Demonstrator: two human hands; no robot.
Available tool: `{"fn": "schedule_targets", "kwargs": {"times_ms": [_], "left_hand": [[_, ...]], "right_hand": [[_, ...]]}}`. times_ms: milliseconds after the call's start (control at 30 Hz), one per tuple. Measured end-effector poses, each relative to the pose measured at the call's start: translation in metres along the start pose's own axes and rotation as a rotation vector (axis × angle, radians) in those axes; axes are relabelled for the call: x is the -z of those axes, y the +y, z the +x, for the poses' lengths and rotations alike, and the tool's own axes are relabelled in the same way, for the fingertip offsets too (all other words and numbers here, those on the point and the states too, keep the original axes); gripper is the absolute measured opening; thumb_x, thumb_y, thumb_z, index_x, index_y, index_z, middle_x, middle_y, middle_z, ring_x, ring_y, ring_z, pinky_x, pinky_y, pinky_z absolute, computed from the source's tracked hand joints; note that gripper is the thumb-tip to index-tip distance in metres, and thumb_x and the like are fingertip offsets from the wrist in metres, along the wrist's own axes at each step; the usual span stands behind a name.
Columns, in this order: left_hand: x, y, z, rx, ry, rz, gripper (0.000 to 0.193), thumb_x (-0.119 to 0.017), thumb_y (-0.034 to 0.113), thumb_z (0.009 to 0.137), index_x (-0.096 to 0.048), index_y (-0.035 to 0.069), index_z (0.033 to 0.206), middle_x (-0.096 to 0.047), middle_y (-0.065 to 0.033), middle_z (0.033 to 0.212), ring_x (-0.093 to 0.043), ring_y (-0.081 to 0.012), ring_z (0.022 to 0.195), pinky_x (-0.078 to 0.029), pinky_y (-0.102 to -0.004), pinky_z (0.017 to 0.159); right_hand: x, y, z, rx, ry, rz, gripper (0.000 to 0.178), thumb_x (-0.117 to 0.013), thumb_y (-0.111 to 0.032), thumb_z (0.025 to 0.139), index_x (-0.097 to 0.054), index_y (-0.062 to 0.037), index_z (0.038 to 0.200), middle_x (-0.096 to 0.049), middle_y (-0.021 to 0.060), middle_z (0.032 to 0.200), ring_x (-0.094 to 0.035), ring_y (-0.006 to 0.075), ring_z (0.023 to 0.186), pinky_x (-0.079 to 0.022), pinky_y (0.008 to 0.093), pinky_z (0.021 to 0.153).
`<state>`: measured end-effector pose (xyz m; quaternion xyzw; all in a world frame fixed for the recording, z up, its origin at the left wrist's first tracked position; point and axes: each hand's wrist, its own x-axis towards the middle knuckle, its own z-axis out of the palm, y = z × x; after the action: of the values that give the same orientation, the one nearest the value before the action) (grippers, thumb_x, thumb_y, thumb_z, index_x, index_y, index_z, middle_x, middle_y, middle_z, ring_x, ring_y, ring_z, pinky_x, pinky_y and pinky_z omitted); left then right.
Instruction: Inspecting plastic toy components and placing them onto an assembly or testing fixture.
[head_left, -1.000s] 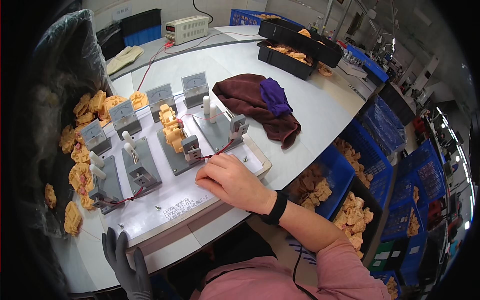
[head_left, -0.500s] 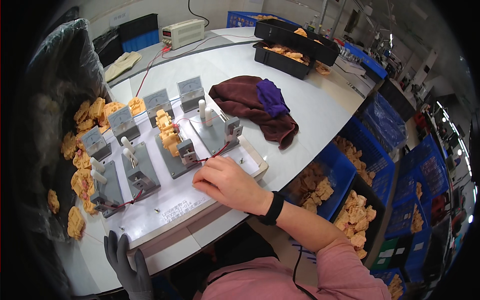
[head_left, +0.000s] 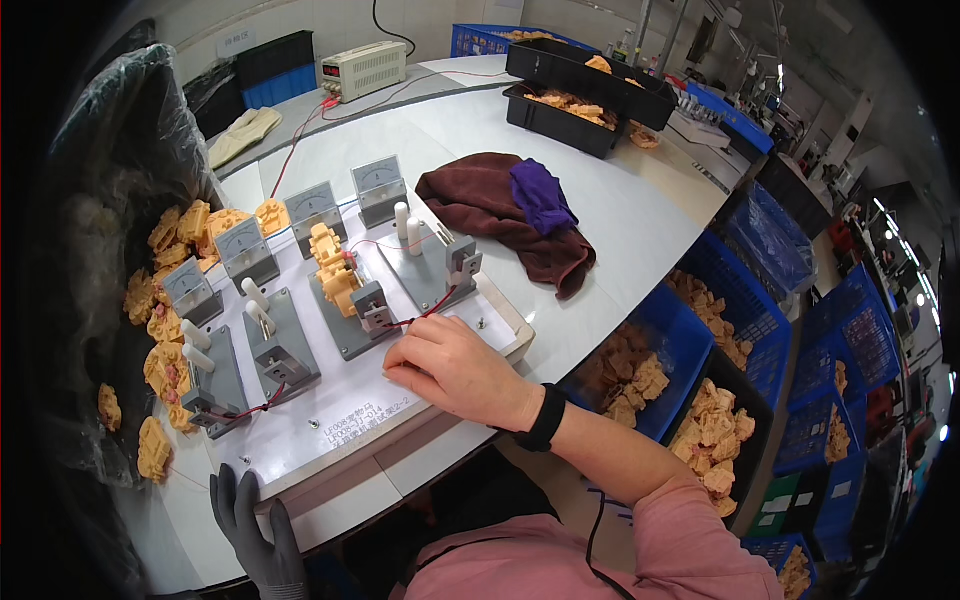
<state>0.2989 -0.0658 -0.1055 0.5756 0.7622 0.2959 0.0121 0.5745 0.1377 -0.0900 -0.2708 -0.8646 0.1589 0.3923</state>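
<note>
My right hand, bare, rests at the near edge of the white test board. Its fingers are bent together, and whatever lies under the fingertips is hidden. In a grey gloved state, my left hand lies at the board's near left corner, fingers apart and holding nothing. Just beyond my right hand, a yellow plastic part sits upright on one grey fixture, with a thin red wire running off to the right. Other grey fixtures carry white posts. Panel meters line the board's far side. A small metal toggle shows on the board.
Loose yellow parts lie left of the board beside a plastic-lined bin. A brown cloth and a power supply are farther back. Black trays stand far right; blue crates of parts sit beside the table.
</note>
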Motion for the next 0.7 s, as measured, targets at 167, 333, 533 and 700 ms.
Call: {"fn": "schedule_targets", "kwargs": {"times_ms": [167, 333, 533, 700], "left_hand": [[0.0004, 0.0026, 0.0003, 0.003, 0.009, -0.006, 0.042, -0.057, 0.000, 0.093, -0.055, 0.003, 0.135, -0.043, -0.0167, 0.152, -0.031, -0.0334, 0.146, -0.026, -0.0443, 0.119], [0.0021, 0.0067, 0.0009, 0.011, 0.013, -0.025, 0.043, -0.057, 0.000, 0.092, -0.055, 0.003, 0.135, -0.043, -0.0173, 0.152, -0.032, -0.0338, 0.146, -0.026, -0.0441, 0.119], [0.0021, 0.0070, 0.0005, 0.005, 0.018, -0.042, 0.043, -0.057, -0.001, 0.091, -0.056, 0.002, 0.134, -0.043, -0.0182, 0.152, -0.032, -0.0342, 0.146, -0.026, -0.0440, 0.119], [0.0010, 0.0040, 0.0002, -0.018, 0.024, -0.035, 0.043, -0.057, -0.002, 0.091, -0.056, 0.001, 0.134, -0.043, -0.0185, 0.151, -0.032, -0.0342, 0.146, -0.026, -0.0441, 0.119]], "right_hand": [[0.0001, -0.0007, -0.0001, -0.005, -0.002, 0.000, 0.009, -0.068, -0.015, 0.091, -0.066, -0.0068, 0.093, -0.058, 0.0064, 0.086, -0.057, 0.0262, 0.088, -0.044, 0.0372, 0.084], [0.0000, -0.0008, 0.0003, -0.006, -0.005, 0.003, 0.009, -0.068, -0.015, 0.090, -0.066, -0.0066, 0.093, -0.058, 0.0065, 0.085, -0.057, 0.0265, 0.087, -0.043, 0.0371, 0.084], [0.0004, -0.0009, 0.0006, -0.008, -0.011, 0.003, 0.009, -0.068, -0.014, 0.090, -0.066, -0.0063, 0.093, -0.058, 0.0067, 0.085, -0.057, 0.0269, 0.088, -0.044, 0.0373, 0.084], [0.0000, -0.0008, 0.0006, -0.013, -0.014, 0.009, 0.010, -0.069, -0.014, 0.090, -0.066, -0.0061, 0.093, -0.059, 0.0069, 0.086, -0.057, 0.0272, 0.089, -0.044, 0.0373, 0.085]]}}
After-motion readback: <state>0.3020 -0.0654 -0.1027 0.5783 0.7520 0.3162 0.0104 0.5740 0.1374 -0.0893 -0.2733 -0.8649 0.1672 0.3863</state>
